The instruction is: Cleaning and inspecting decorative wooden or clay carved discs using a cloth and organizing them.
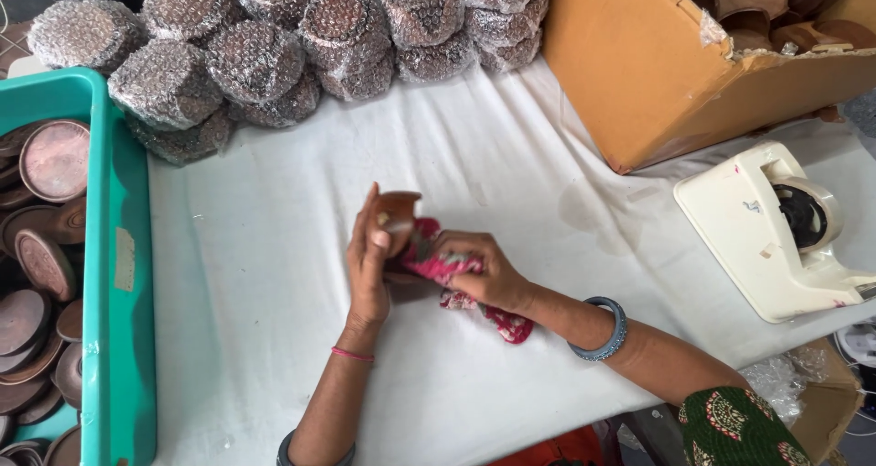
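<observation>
My left hand (369, 261) grips a small brown clay cup (396, 218) over the middle of the white-covered table (274, 320). My right hand (484, 270) presses a red patterned cloth (438, 265) against the cup's side. The cloth's loose end (506, 324) trails down onto the table below my right wrist. A grey bangle sits on my right forearm and a thin red thread on my left wrist.
A teal crate (119, 274) of brown clay lids and cups stands at the left. Several bubble-wrapped bundles (274, 37) are piled at the back. An open cardboard box (657, 73) of clay ware lies at the back right, and a cream tape dispenser (776, 233) stands at the right.
</observation>
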